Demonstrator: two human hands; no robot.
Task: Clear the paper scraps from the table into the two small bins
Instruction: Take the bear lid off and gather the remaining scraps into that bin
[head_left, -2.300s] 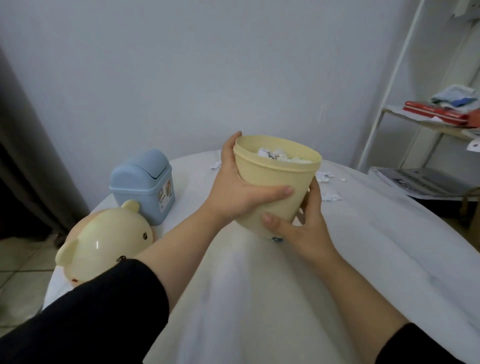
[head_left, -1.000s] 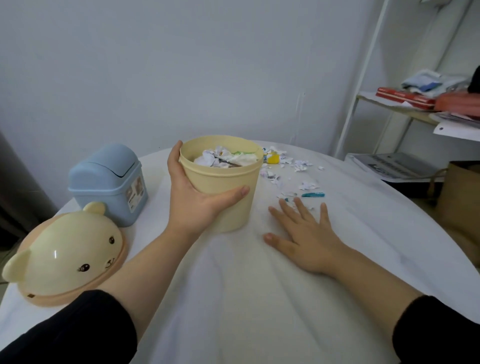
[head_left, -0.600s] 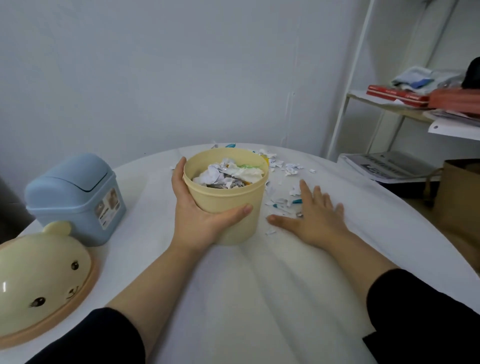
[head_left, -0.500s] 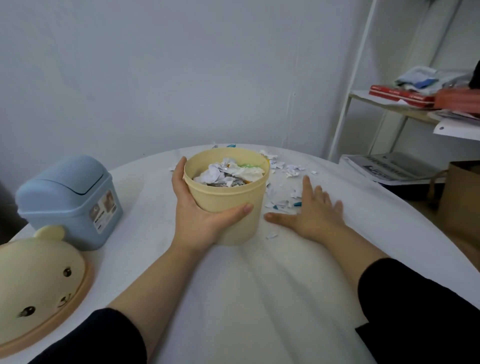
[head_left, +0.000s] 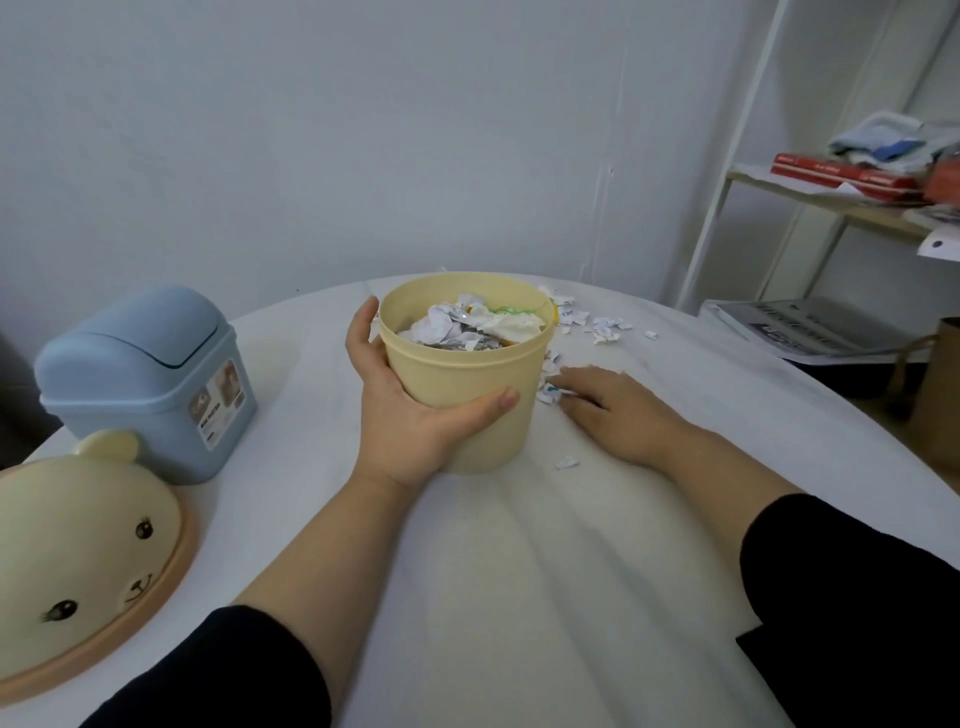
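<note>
While paper scraps (head_left: 607, 329) lie loose on the table (head_left: 519, 597) behind and right of the yellow bin (head_left: 467, 400), more fill that bin near its rim. The left hand (head_left: 410, 421) grips the bin's wall, thumb in front, fingers curled behind; the right hand (head_left: 615, 415) lies palm down beside its base, fingers straight and together, touching scraps. The blue bin (head_left: 145, 379) and bear-faced lid (head_left: 78, 561) stand far left.
</note>
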